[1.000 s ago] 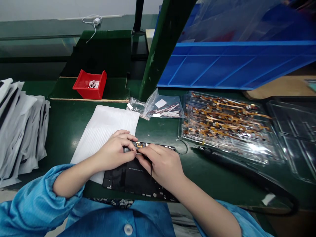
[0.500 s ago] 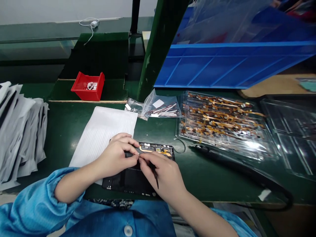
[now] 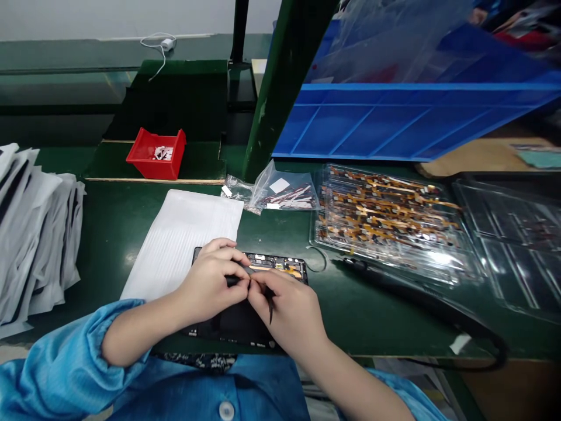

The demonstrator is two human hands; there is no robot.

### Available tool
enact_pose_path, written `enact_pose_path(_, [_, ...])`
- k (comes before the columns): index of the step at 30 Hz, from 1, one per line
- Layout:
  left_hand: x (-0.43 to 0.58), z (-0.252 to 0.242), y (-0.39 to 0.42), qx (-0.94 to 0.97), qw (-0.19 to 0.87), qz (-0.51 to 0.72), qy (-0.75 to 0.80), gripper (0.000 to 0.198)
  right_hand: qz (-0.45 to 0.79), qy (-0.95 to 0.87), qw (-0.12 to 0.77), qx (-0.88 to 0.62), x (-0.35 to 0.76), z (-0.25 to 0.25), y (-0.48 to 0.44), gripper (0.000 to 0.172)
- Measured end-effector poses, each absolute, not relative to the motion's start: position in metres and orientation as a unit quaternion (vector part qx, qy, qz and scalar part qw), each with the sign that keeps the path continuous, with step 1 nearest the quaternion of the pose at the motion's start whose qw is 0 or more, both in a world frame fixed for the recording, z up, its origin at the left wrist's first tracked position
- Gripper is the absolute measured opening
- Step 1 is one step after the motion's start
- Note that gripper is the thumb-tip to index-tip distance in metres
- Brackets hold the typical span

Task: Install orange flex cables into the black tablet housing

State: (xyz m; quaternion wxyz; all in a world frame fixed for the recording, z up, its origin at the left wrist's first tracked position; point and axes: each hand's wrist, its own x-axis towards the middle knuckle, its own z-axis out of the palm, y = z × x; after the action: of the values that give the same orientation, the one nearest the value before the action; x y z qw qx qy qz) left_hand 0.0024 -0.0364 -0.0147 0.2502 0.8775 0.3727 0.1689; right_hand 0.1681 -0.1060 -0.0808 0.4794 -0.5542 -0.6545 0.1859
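Observation:
An opened black device (image 3: 236, 324) with gold and orange parts along its top edge lies on the green table, partly over a white foam sheet (image 3: 188, 228). Over its middle, my left hand (image 3: 217, 275) is closed, thumb and fingers pinched together on something too small to make out. Touching it from the right, my right hand (image 3: 289, 304) is closed as well. Dark tweezers (image 3: 270, 309) stick out below its fingers, their points toward me. Whatever lies between the two sets of fingertips is hidden.
A red bin (image 3: 162, 155) with small white pieces stands at the back left. White sleeves (image 3: 39, 234) are stacked far left. Plastic bags (image 3: 284, 190), a clear tray of flex cables (image 3: 385, 216), a black cabled tool (image 3: 412, 298) and a blue crate (image 3: 359, 126) are to the right.
The view has shifted slightly. My hands stay together over the device, and the tweezers in my right hand have tilted a little more upright.

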Motion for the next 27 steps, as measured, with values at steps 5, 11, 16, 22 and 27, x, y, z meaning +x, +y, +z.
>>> enact_pose_path(5, [0.001,-0.015,-0.034,0.872,0.262,0.171,0.377,0.011,0.222,-0.646,0.474,-0.556,0.17,-0.083,-0.104,0.016])
enact_pose_path(11, [-0.002,-0.012,-0.029,0.866,0.275,0.166,0.384,0.008,0.271,-0.611,0.466,-0.58,0.177,-0.086,-0.102,0.018])
enact_pose_path(16, [-0.005,-0.005,-0.023,0.86,0.289,0.144,0.395,0.007,0.293,-0.575,0.458,-0.612,0.185,-0.089,-0.101,0.021])
enact_pose_path(22, [-0.008,0.002,-0.017,0.846,0.317,0.126,0.41,0.007,0.286,-0.564,0.452,-0.629,0.191,-0.094,-0.103,0.022])
enact_pose_path(27, [-0.008,0.004,-0.015,0.842,0.33,0.123,0.408,0.006,0.277,-0.567,0.467,-0.619,0.195,-0.085,-0.105,0.026])
